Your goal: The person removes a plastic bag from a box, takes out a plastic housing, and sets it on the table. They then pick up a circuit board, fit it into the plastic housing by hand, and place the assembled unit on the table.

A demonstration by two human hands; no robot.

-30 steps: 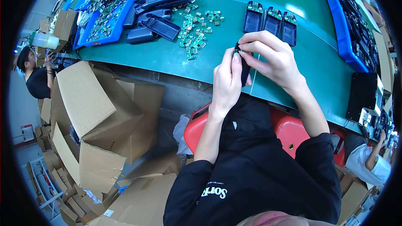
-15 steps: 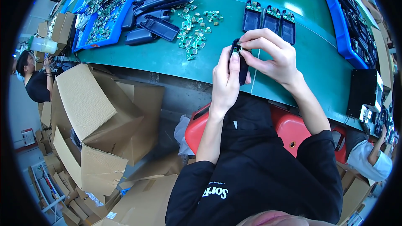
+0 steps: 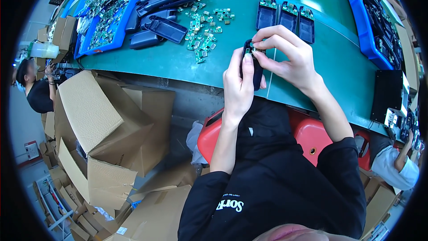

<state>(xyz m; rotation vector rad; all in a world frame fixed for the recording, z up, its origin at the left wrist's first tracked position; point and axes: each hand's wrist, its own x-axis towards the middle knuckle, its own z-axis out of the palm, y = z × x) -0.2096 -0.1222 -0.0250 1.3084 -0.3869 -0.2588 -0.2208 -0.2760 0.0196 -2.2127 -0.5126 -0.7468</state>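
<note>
My left hand (image 3: pixel 239 80) is wrapped round a dark plastic casing (image 3: pixel 257 76), held upright just over the table's near edge. With thumb and fingers pinched, my right hand (image 3: pixel 287 56) grips a small green circuit board (image 3: pixel 257 50) at the casing's top end; the fingers partly cover it. Beyond my hands, three dark casings stand in a row, each with a green board at its far end: the left casing (image 3: pixel 266 15), the middle casing (image 3: pixel 288 20) and the right casing (image 3: pixel 306 29). Loose circuit boards (image 3: pixel 205 40) lie scattered to the left.
A pile of dark casings (image 3: pixel 167 29) lies beside a blue bin (image 3: pixel 118 38) full of boards. Another blue bin (image 3: pixel 365 44) stands at the right, near a black box-shaped device (image 3: pixel 387 96). Open cardboard boxes (image 3: pixel 89 111) fill the floor at left. Other people sit at both sides.
Both hands stay at the casing's top end, with the right fingers shifted slightly over the board. The whole view has moved a little; the table items look unchanged.
</note>
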